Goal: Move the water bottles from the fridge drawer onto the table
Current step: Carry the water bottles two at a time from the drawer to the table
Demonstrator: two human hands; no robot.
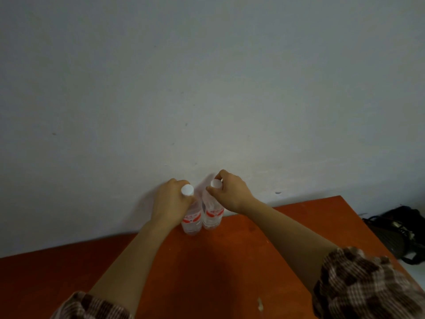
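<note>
Bottles stand upright and touching side by side at the far edge of the orange surface (230, 261), against the pale wall (207, 88): the left bottle (192, 221) and the right bottle (212, 215), both clear with red-and-white labels, white caps on, their contents too clear to judge. The left hand (171, 199) is wrapped around the left bottle's neck just under its cap. The right hand (230, 192) pinches the right bottle's cap between thumb and fingers; checked sleeves (363, 286) cover both upper arms, and a dark bag (397, 236) lies off the surface's right side.
</note>
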